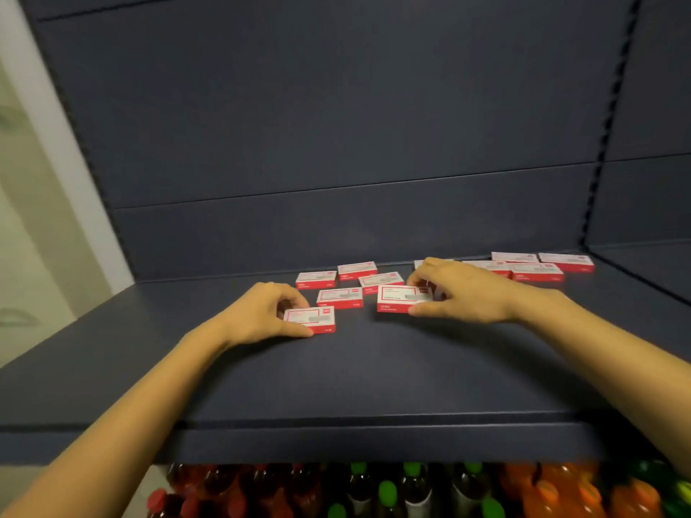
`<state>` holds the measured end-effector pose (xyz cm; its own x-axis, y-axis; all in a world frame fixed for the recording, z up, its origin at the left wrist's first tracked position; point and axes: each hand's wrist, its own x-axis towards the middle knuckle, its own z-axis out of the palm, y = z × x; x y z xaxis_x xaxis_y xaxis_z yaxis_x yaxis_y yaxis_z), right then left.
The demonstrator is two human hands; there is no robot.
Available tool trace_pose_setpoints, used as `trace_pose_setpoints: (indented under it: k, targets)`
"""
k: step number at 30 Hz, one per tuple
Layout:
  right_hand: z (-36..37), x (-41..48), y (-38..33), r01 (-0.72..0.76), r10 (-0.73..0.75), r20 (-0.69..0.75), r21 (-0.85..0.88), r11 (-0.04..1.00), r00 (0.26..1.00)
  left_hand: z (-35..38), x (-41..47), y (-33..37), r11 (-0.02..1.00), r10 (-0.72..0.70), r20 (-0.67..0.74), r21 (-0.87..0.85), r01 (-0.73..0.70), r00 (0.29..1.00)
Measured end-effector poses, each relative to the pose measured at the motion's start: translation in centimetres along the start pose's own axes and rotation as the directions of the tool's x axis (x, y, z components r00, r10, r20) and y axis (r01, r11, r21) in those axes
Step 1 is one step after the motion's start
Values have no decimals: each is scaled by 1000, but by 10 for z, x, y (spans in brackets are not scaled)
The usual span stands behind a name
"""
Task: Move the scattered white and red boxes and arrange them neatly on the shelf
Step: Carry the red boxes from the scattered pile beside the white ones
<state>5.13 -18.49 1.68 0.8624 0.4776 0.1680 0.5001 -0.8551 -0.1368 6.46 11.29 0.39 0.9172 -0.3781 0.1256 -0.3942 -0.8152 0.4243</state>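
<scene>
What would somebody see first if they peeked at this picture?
Probably the two bare hands, each pinching a small white and red box on the dark shelf: the left hand on the nearest box, the right hand on another box. More boxes lie scattered behind them, toward the back right.

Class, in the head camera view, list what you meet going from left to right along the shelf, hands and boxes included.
left hand → box it grips → box beside it → box under the right fingertips → right hand → far-right box at the back.
</scene>
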Motion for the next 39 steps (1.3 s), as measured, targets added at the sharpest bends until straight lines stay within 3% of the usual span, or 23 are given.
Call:
trace_pose_setpoints:
  k: [4, 7, 19, 39]
  targets:
    - [2, -26, 8, -90, 89, -27, -23, 996, 996, 0, 8, 17, 982, 148, -138, 140, -129, 979]
    - [-2, -54, 16, -172, 170, -55, -27, 985, 984, 9, 16, 46, 962, 266, -187, 119, -247, 945]
    - [-47, -209, 76, -429, 415, -138, -95, 898, 899, 87, 49, 210, 841, 538, -124, 4, -542, 834]
    - [-129, -486, 246, -632, 606, -213, -82, 771, 767, 233, 67, 525, 731, 660, -128, -117, -672, 741]
